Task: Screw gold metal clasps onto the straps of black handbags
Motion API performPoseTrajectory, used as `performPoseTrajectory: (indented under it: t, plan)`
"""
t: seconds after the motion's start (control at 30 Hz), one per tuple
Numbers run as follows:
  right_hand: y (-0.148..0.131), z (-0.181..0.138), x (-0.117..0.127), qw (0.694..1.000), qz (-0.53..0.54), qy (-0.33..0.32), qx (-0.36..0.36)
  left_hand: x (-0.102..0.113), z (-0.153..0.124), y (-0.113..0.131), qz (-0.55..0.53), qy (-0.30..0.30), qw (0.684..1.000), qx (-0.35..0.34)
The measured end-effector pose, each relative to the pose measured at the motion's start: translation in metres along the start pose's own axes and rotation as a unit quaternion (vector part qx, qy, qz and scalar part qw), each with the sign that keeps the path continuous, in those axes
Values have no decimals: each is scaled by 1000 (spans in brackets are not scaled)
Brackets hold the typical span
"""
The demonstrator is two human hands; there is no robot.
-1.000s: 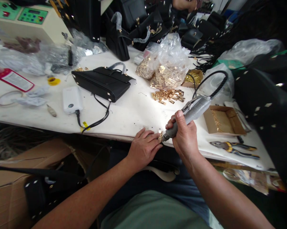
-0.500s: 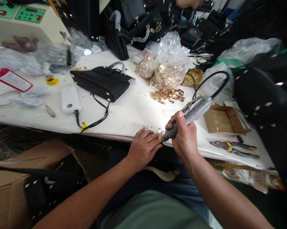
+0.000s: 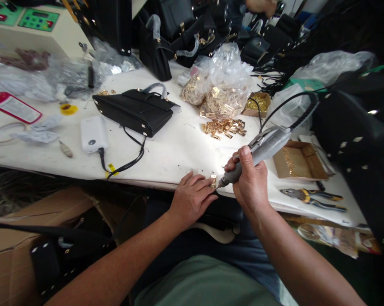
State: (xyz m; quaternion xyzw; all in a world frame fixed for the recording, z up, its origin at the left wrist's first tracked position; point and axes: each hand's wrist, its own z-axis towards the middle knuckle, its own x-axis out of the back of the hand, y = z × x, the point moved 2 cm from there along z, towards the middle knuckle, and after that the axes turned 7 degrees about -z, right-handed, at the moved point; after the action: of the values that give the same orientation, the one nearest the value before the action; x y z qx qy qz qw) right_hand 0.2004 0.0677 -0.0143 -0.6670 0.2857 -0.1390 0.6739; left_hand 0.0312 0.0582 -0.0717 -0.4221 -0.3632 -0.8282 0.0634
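My right hand (image 3: 252,180) is wrapped round a grey corded electric screwdriver (image 3: 270,142), its thumb on top. The tool slants down to the left, and its thin tip ends close by a small gold metal plate (image 3: 213,181) at the table's front edge. Whether the tip touches the plate I cannot tell. My left hand (image 3: 193,196) holds that plate at the edge, fingers over it and thumb below. Behind, a heap of similar gold fittings (image 3: 223,127) lies in front of clear plastic bags of fittings (image 3: 222,100).
A black handbag (image 3: 134,110) lies left of centre, near a white power bank (image 3: 93,135) with a black cable. At right are a cardboard tray (image 3: 302,159) of small gold parts and pliers (image 3: 311,197). A co-worker's hand (image 3: 262,6) shows at the back among black bags.
The screwdriver and my right hand have shifted slightly right and up, and the cable has swung right. My left hand stays in place on the plate. The co-worker's hand has moved right.
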Motion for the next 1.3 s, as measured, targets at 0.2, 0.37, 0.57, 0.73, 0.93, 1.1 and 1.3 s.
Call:
performPoseTrajectory:
  t: [0.2,0.37,0.57,0.73,0.93,1.1,1.3]
  plan:
    - [-4,14,-4,998,-16,22,60,0,1,0,7,6,1000,-1]
    - [8,17,-9,995,-77,29,61,-1,1,1,12,9,1000,1]
    - [15,16,-10,992,-108,23,59,-2,1,0,13,2,1000,5]
    - [19,16,-12,993,-108,20,54,-2,2,0,12,6,1000,7]
    - [17,14,-12,993,-105,23,56,-2,2,0,14,8,1000,6]
    - [8,14,-14,995,-78,26,58,-1,2,0,16,10,1000,7]
    - [-9,8,-15,999,-2,-3,34,-1,1,-1,0,14,1000,10]
